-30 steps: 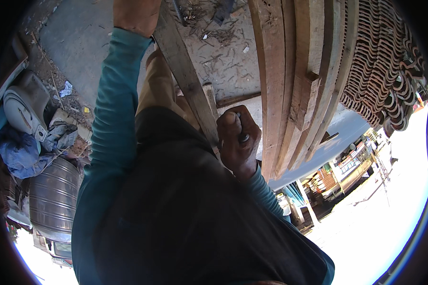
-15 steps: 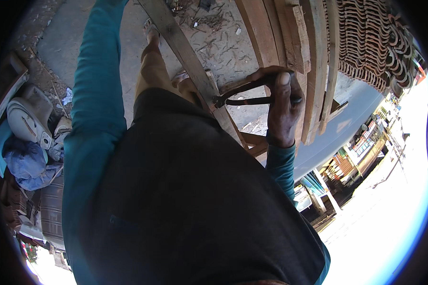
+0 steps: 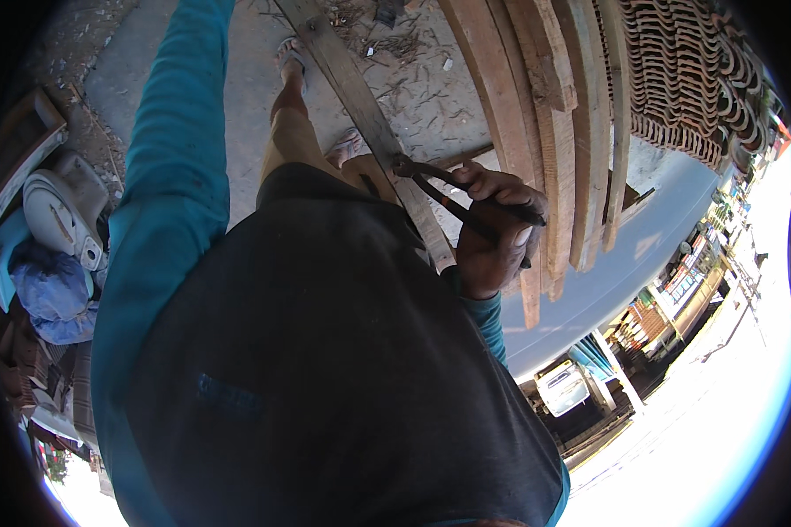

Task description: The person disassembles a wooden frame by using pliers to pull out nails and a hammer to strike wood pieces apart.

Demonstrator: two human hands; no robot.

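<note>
My right hand (image 3: 498, 230) is closed round the dark handles of a pair of pincers (image 3: 444, 200). The pincers' head rests against the side of a long weathered wooden beam (image 3: 360, 105), which slants down from the top edge past my legs. Whether the jaws grip a nail there is too small to tell. My left arm, in a teal sleeve (image 3: 171, 114), stretches up past the top edge, so the left hand lies outside the picture.
Several wooden boards (image 3: 549, 167) stand to the right, with stacked clay roof tiles (image 3: 672, 79) beyond. At the left lie a white toilet bowl (image 3: 57, 211) and a blue plastic bag (image 3: 53, 290). My sandalled foot (image 3: 292, 54) is on the concrete floor, near scattered debris (image 3: 404, 44).
My right hand has swung down and toward me with the pincers' handles, its fingers now wrapped over them. The pincers' head stays at the beam. My body has shifted slightly left.
</note>
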